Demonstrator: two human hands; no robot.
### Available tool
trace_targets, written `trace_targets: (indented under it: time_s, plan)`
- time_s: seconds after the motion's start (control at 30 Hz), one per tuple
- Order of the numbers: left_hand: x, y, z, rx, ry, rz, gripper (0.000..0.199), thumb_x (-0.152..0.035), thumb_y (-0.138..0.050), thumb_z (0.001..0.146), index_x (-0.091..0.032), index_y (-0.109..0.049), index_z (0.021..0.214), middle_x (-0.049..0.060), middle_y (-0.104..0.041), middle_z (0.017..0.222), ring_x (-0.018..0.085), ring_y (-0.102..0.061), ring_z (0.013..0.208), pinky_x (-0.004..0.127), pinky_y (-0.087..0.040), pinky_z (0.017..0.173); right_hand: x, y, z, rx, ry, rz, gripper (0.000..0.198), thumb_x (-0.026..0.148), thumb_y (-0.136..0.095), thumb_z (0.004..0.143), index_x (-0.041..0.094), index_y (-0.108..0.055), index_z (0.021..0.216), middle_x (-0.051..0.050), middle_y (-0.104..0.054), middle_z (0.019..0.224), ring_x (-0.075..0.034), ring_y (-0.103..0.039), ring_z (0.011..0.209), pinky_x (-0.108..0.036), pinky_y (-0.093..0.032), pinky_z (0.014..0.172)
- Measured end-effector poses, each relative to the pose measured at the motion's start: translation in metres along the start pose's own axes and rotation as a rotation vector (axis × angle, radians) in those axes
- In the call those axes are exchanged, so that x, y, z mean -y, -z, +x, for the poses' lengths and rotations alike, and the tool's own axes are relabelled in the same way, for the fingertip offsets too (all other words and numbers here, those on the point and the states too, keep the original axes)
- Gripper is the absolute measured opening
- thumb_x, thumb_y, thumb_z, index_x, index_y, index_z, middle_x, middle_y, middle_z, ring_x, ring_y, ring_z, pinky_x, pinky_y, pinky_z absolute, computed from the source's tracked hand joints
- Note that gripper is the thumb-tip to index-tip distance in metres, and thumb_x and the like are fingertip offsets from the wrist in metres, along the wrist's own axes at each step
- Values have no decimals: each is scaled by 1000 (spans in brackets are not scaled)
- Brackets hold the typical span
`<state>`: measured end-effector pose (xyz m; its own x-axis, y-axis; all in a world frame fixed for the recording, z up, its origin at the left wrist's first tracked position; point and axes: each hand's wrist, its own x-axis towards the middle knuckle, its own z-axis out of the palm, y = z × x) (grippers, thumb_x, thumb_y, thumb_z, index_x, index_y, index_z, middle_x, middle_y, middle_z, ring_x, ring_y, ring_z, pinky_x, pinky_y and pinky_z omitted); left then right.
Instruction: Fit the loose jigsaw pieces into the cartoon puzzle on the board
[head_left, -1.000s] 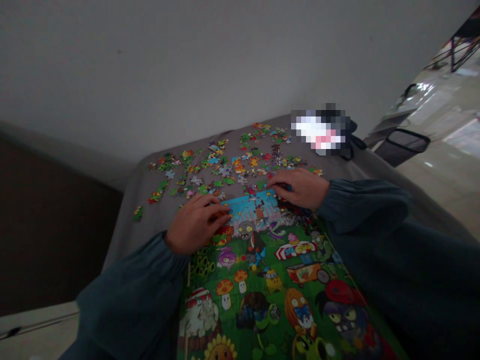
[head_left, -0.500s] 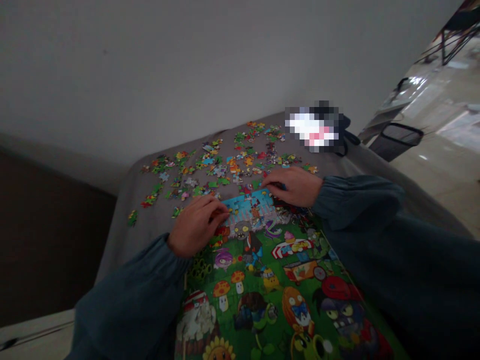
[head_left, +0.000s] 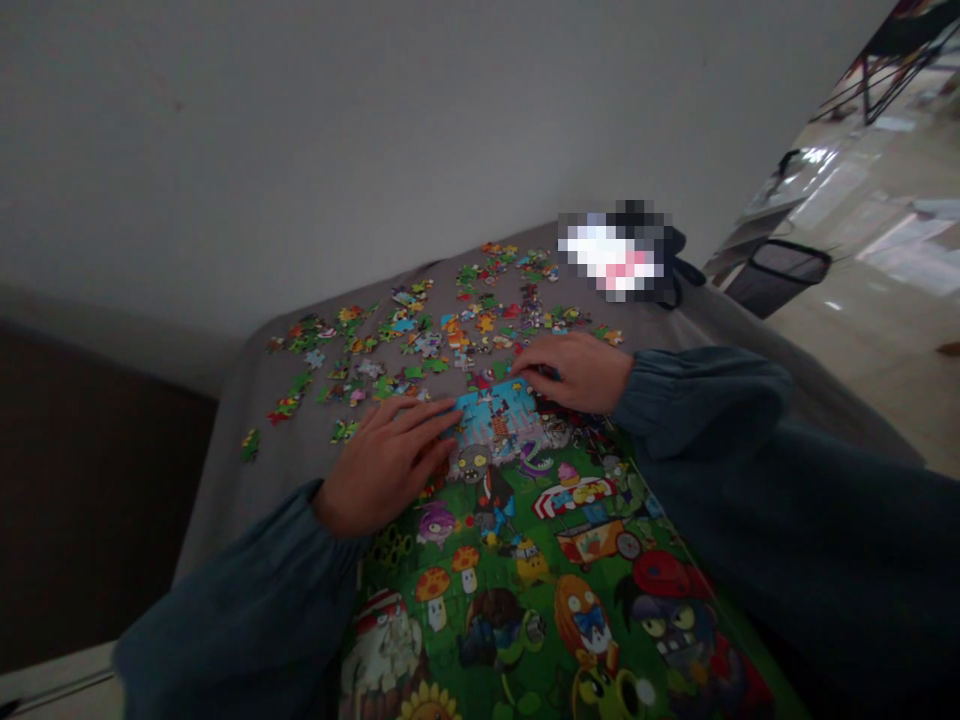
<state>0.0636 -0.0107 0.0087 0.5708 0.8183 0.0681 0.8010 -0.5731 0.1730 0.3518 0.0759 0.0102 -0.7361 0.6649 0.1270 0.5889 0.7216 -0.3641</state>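
Note:
A large green cartoon picture (head_left: 502,590) stretches from the near edge up to my hands. Light blue joined jigsaw pieces (head_left: 491,412) lie at its far end. My left hand (head_left: 390,460) rests beside their left side, fingers stretched out and fingertips at the blue part; it holds nothing that shows. My right hand (head_left: 574,372) is at the upper right corner of the blue part, thumb and fingers curled together in a pinch. Whatever may be between them is too small to make out. Loose jigsaw pieces (head_left: 427,343) lie scattered just beyond both hands.
A grey cloth (head_left: 232,500) covers the table, which stands against a pale wall (head_left: 375,130). At the back right is a blurred-out item with a dark strap (head_left: 686,270). A dark-framed chair (head_left: 780,275) stands on the shiny floor to the right.
My left hand has opened from a bent-finger pose, its fingers now straighter and flatter. My right hand stays at the same corner. The whole view has shifted slightly.

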Motion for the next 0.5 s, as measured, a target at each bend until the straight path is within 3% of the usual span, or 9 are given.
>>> trace_targets:
  time_s: [0.33, 0.5]
  plan:
    - [-10, 0, -4, 68, -11, 46, 43, -43, -48, 104, -27, -59, 141, 2, -58, 148, 34, -50, 129, 57, -41, 109, 1, 1, -1, 8, -9, 10, 29, 23, -47, 96, 19, -73, 109, -9, -74, 108, -22, -66, 97, -37, -49, 90]
    - [-11, 1, -5, 64, 3, 65, 41, -44, -49, 103, -29, -60, 140, 2, -60, 146, 34, -48, 132, 56, -41, 109, 2, 0, -3, 9, 192, 68, 29, 24, -51, 95, 18, -74, 113, -11, -71, 108, -22, -61, 103, -40, -47, 97]
